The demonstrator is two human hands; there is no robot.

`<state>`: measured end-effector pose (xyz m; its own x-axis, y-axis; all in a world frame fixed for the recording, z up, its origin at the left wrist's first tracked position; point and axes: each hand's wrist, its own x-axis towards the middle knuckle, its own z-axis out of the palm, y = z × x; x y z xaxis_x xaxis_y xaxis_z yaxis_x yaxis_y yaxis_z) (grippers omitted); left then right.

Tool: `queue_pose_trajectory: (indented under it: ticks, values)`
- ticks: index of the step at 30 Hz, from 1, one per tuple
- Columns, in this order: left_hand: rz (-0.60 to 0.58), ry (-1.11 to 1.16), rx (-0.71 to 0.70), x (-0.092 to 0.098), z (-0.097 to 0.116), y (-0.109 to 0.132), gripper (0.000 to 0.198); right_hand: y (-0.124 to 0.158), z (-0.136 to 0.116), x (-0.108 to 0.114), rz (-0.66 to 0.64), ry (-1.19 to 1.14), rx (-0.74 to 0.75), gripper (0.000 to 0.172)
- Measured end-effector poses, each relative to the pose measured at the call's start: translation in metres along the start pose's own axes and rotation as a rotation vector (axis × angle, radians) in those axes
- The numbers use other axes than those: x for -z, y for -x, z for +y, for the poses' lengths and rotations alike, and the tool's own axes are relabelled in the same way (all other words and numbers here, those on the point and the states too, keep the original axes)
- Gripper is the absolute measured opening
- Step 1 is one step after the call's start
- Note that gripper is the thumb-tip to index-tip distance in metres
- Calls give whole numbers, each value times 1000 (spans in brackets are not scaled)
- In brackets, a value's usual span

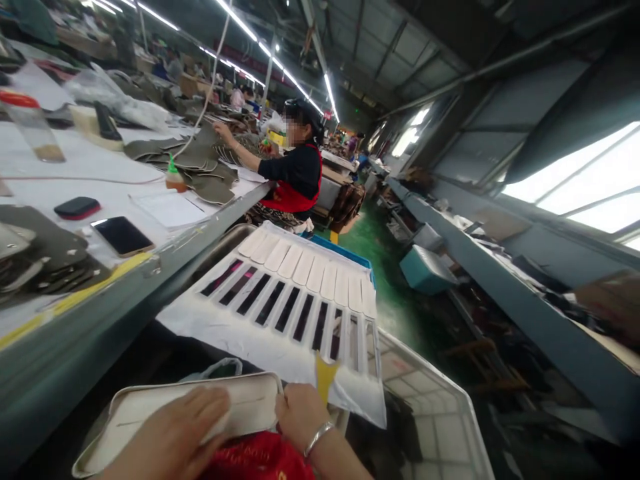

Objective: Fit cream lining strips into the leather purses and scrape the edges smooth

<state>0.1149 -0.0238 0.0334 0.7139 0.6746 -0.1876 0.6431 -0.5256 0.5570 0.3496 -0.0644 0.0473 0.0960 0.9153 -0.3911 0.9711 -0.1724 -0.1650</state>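
Note:
A long cream tray-like piece (250, 395) with a raised rim and rounded corners lies tilted low in front of me, close to my red apron. Across its inner face rests my left hand (175, 430), fingers stretched out flat and hiding part of the surface. My right hand (300, 415), with a silver bracelet (319, 439) at the wrist, has its fingers closed on the right end of the piece. Just beyond is a white slotted panel (300, 363), with several long openings and a row of white strips (305, 267) along its far side.
A white crate (465, 407) stands below right, beside a yellow piece (326, 377) on the panel. Left is a workbench (190, 243) with a phone (123, 235), a green-tipped bottle (175, 177) and grey-brown pieces (213, 183). A co-worker (300, 167) sits ahead.

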Motion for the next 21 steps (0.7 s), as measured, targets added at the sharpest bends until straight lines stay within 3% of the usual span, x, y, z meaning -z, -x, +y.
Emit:
queue_pose_trajectory:
  ticks: [2, 4, 10, 12, 16, 21]
  values:
    - [-172, -87, -110, -7, 33, -19, 47, -2, -2, -2, -8, 4, 9, 31]
    - [-241, -166, -147, -13, 49, -31, 50, -3, -3, -2, -12, -16, 11, 29]
    - [-227, -205, -163, -26, 41, -36, 44, -8, 0, -4, -16, -58, 26, 26]
    - [-229, -157, -146, -24, 41, -35, 42, -10, 6, -5, -65, -284, 21, 24]
    - [-258, -70, -102, -11, 48, -37, 42, -16, 28, -14, -340, -837, -32, 39]
    - [-320, -37, -70, -2, 51, -40, 49, -24, 46, -47, -533, -1442, -87, 55]
